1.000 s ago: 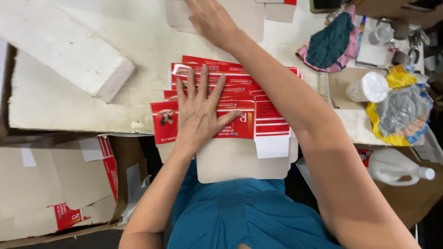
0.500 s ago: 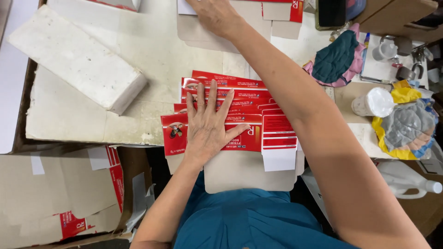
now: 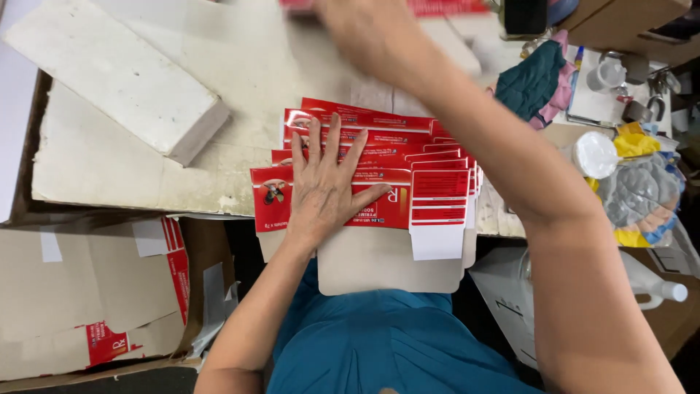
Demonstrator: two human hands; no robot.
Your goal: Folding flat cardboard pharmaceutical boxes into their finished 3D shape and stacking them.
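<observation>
Your left hand (image 3: 326, 188) lies flat, fingers spread, pressing the fanned red cartons (image 3: 379, 160) on the worktop (image 3: 219, 87). Your right hand (image 3: 364, 36), blurred, reaches beyond them; its grip cannot be told. White block (image 3: 117, 73) left of both.

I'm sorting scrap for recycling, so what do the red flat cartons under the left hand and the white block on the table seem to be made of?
The red flat cartons look like thin printed paperboard: glossy red faces, plain grey-beige flaps, sharp fold lines. The white rectangular block looks like foam or plaster, matte and slightly rough; I cannot tell which.
</observation>
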